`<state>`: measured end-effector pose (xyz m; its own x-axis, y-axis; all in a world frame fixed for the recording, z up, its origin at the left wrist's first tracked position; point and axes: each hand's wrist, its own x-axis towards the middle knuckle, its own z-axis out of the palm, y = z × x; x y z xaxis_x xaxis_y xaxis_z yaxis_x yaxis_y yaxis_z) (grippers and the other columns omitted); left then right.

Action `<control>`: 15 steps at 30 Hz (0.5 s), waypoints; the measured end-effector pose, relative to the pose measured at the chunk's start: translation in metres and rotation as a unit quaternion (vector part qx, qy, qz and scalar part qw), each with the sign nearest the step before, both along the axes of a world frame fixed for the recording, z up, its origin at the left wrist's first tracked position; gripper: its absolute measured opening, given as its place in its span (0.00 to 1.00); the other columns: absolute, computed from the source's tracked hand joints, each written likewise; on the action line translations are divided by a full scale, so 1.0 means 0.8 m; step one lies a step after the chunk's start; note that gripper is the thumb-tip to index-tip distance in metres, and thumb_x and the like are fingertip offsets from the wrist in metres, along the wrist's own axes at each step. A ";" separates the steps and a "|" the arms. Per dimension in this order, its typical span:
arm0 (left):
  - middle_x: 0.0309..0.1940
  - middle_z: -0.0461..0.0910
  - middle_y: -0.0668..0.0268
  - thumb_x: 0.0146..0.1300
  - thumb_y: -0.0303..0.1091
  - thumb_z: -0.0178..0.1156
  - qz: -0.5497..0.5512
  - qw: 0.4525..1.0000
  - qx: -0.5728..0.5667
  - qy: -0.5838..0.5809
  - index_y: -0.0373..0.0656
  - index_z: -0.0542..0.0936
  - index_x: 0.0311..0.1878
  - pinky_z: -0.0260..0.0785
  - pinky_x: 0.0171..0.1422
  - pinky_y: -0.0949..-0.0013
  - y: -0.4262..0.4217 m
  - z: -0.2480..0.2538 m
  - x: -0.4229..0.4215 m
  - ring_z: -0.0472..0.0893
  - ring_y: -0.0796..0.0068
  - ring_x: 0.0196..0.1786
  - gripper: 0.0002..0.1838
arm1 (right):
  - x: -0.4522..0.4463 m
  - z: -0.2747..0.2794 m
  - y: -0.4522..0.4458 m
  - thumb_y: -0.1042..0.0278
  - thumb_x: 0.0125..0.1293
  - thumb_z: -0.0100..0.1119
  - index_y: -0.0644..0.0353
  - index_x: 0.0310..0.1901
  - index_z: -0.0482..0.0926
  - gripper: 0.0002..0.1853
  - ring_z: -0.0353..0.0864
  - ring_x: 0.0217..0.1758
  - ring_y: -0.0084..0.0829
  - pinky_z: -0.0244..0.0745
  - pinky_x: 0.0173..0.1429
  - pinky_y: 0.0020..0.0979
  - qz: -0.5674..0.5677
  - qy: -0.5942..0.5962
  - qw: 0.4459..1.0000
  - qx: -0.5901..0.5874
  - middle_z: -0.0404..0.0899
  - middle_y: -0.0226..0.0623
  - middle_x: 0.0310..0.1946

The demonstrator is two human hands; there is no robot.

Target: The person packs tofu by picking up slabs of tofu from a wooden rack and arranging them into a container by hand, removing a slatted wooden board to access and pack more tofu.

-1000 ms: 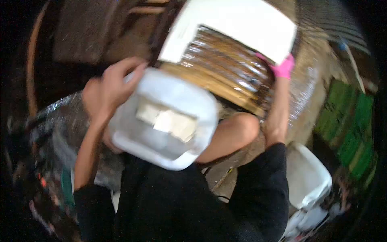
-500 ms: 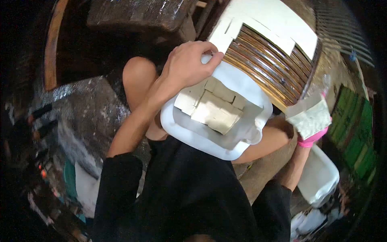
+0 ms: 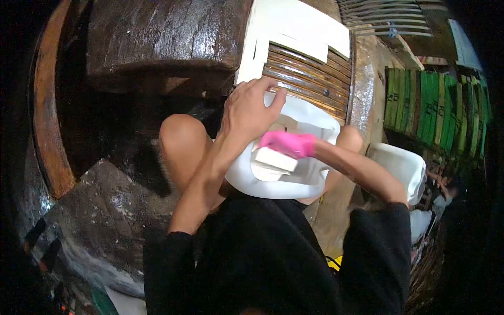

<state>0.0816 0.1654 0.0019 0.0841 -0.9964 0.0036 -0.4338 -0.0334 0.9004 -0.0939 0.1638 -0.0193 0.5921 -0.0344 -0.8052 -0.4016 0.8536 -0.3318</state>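
Note:
A cut-open white plastic container sits between my bent knees with pale, tofu-like blocks inside. My left hand, bare, grips its far-left rim, the thumb and fingers curled about the edge. Inside the container is my right hand, in a pink glove and slightly blurred by motion. It is closed on a white block, just above another pale piece. The glove hides part of the container's contents.
Beyond the container, a slatted wooden rack carries white slabs. A dark wet block stands at upper left. At right are a second white container and green wooden boards.
My gloved right hand has moved from the far right into the container with the white block. My left hand stays on the rim. The view has shifted.

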 end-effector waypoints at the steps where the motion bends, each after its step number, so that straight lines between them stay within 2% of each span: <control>1: 0.43 0.85 0.56 0.64 0.46 0.61 -0.002 1.000 -0.004 0.002 0.42 0.84 0.45 0.73 0.55 0.58 0.001 0.000 0.000 0.83 0.53 0.48 0.17 | 0.012 -0.022 -0.003 0.58 0.67 0.56 0.56 0.44 0.79 0.12 0.77 0.44 0.25 0.74 0.50 0.33 0.010 0.013 1.000 -0.008 0.79 0.31 0.39; 7: 0.43 0.85 0.54 0.64 0.45 0.61 0.013 0.999 -0.009 0.028 0.42 0.84 0.46 0.73 0.56 0.57 0.005 -0.001 0.004 0.83 0.53 0.48 0.17 | 0.023 -0.115 -0.041 0.58 0.65 0.55 0.57 0.43 0.80 0.13 0.79 0.43 0.30 0.74 0.49 0.36 0.068 0.086 0.974 -0.196 0.79 0.36 0.39; 11: 0.43 0.85 0.53 0.64 0.45 0.62 -0.003 0.999 -0.022 0.028 0.41 0.84 0.46 0.73 0.56 0.57 -0.002 -0.002 0.003 0.83 0.53 0.48 0.17 | 0.050 -0.161 -0.036 0.58 0.65 0.55 0.58 0.42 0.81 0.14 0.80 0.43 0.34 0.75 0.49 0.39 0.186 0.098 0.902 -0.378 0.80 0.39 0.40; 15: 0.42 0.86 0.53 0.64 0.45 0.62 -0.001 0.999 -0.024 0.028 0.41 0.85 0.46 0.74 0.56 0.59 -0.001 -0.004 0.002 0.84 0.54 0.48 0.18 | 0.051 -0.154 -0.017 0.57 0.64 0.54 0.59 0.41 0.82 0.14 0.80 0.43 0.38 0.75 0.49 0.41 0.277 0.108 0.834 -0.464 0.81 0.42 0.40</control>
